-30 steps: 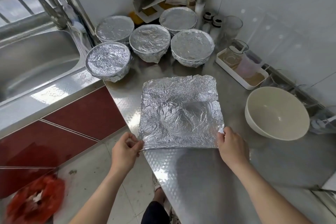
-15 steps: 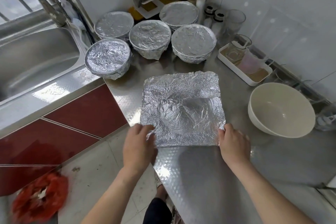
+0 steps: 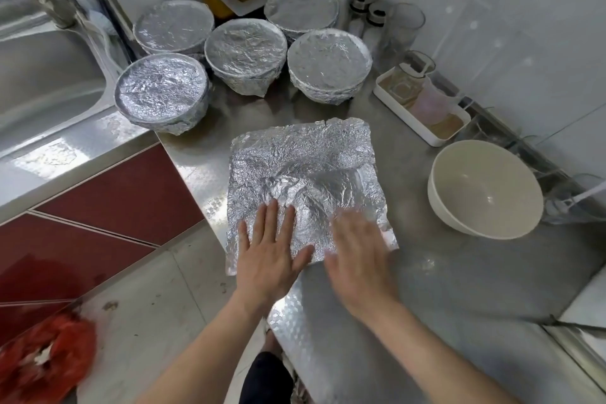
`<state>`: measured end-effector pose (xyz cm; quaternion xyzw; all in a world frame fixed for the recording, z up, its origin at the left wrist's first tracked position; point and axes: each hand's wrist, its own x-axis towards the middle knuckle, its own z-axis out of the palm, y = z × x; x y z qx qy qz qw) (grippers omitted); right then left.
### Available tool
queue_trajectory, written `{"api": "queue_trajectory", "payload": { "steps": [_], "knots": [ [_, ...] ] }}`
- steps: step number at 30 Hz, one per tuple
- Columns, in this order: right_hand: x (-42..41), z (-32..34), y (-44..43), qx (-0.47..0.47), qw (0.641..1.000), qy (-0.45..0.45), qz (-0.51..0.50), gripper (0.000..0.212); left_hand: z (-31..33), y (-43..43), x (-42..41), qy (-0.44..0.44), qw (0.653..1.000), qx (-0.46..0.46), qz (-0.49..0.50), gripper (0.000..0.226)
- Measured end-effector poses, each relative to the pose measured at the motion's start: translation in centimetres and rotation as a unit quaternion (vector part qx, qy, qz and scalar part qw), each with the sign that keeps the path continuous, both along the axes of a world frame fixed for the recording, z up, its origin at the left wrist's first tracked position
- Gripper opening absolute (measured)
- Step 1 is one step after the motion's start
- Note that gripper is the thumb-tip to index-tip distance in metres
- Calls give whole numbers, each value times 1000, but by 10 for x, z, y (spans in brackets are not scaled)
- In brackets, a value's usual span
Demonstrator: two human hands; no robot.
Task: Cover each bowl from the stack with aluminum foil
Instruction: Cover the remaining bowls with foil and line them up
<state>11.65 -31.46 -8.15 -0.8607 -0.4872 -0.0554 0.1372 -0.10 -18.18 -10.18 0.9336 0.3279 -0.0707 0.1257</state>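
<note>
While we look down over our own arms, the steel tabletop (image 3: 442, 289) fills most of the view, with a steel sink (image 3: 39, 75) set in at the far left. At the far side, near the wall, five foil-covered bowls (image 3: 245, 46) stand in a loose cluster, each wrapped tight across the rim and down the sides.

Nearer to us, a crinkled foil sheet (image 3: 305, 154) lies flat at the middle of the tabletop, its near left corner hanging past the edge. To its right, apart from the sheet, a cream bowl (image 3: 459, 213) sits upright and uncovered.

Our left hand (image 3: 272, 256) lies palm down on the near part of the sheet, fingers straight and spread, gripping nothing. Our right hand (image 3: 357, 259) is just beside it over the near right part of the sheet, also flat and released, though it is smeared with blur and we cannot tell whether it touches the foil.

Beyond the cream bowl, a white tray (image 3: 404, 116) holds a clear jug against the right wall. Down on the floor at the near left lies a red bundle (image 3: 42, 364).
</note>
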Motion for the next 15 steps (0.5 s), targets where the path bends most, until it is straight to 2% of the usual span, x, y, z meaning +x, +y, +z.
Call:
{"api": "queue_trajectory", "payload": {
  "steps": [1, 3, 7, 11, 15],
  "knots": [
    [-19, -6, 1, -19, 997, 15, 76, 56, -1, 0, -1, -8, 1000, 3, -5, 81],
    [-42, -16, -2, -83, 985, 34, 145, 66, -4, 0, -4, -15, 1000, 8, -12, 80],
    [-29, -17, -16, -141, 978, 51, 147, 77, -3, 1, -4, -6, 1000, 5, -11, 80],
    [-3, -14, -37, -188, 969, 40, 156, 78, 0, 2, -3, 1, 1000, -2, -5, 79],
    [23, -8, -58, -207, 971, 35, 119, 79, -1, 5, -8, -3, 1000, 13, -8, 78]
  ]
}}
